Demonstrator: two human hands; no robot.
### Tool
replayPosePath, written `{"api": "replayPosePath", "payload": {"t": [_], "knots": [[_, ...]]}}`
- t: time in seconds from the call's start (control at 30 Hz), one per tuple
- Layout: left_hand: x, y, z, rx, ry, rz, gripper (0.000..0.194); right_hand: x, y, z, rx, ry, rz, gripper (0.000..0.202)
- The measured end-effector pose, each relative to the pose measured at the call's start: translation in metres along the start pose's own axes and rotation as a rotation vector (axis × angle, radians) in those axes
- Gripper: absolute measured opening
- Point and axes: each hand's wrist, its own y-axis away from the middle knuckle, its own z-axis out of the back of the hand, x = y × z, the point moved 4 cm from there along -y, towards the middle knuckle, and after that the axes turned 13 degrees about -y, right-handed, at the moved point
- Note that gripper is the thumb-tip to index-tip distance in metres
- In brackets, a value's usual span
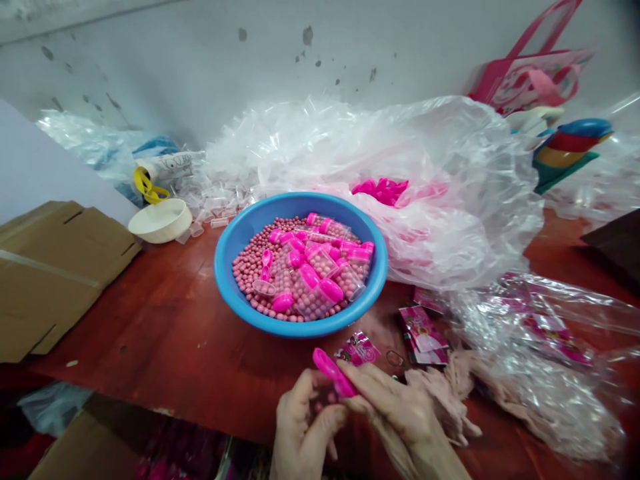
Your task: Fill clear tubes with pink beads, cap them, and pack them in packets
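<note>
My left hand [305, 423] is wrapped round a clear tube of pink beads, just in front of the blue basin. My right hand [395, 413] presses on the bright pink cap [334, 375] at the tube's top, its fingers held together. The cap has a spoon-like end pointing up and left. Beyond my hands stands the blue basin [300, 328], holding pink beads [250, 267] and several capped tubes [320, 260] lying on them. A pink printed card [358, 348] lies between the basin and my right hand.
Clear plastic bags [450, 160] with pink caps lie behind and right. Printed packets [423, 333], crumpled wrap [530, 373] and a beige cloth [450, 393] are at right. A white bowl [161, 221] and cardboard [65, 267] are at left on the red table [165, 333].
</note>
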Motion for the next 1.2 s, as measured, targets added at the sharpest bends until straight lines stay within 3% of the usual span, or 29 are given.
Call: {"api": "replayPosePath", "payload": {"t": [0.07,0.17,0.37,0.53,0.7,0.8,0.9,1.03,1.1,1.2], "knots": [[0.005,-0.003,-0.006,0.053,0.248,0.117,0.028,-0.004,0.006,-0.004,-0.092,0.079,0.046,0.048],[0.008,-0.002,-0.009,0.04,0.398,0.157,0.029,-0.014,0.019,-0.017,-0.089,0.176,0.034,0.06],[0.011,0.011,-0.003,-0.08,0.333,0.203,0.033,-0.027,0.035,-0.038,-0.138,0.304,0.164,0.055],[0.006,0.017,-0.003,-0.023,0.24,0.126,0.032,-0.023,0.032,-0.041,-0.097,0.437,0.212,0.048],[0.025,0.025,0.001,-0.082,0.109,0.142,0.03,-0.02,0.038,-0.043,-0.184,0.554,0.312,0.036],[0.034,0.021,0.003,-0.081,0.126,0.144,0.03,-0.023,0.034,-0.051,-0.17,0.517,0.25,0.032],[0.032,0.012,0.003,-0.009,0.247,0.107,0.023,-0.024,0.026,-0.057,-0.084,0.427,0.141,0.031],[0.031,0.006,0.01,0.016,0.387,0.195,0.025,-0.021,0.022,-0.046,0.009,0.327,0.036,0.03],[0.035,0.006,0.014,0.044,0.438,0.266,0.028,-0.024,0.02,-0.033,0.005,0.177,-0.12,0.035],[0.042,0.006,0.008,0.179,0.612,0.274,0.027,-0.034,0.014,-0.02,-0.075,-0.236,-0.509,0.041]]}}
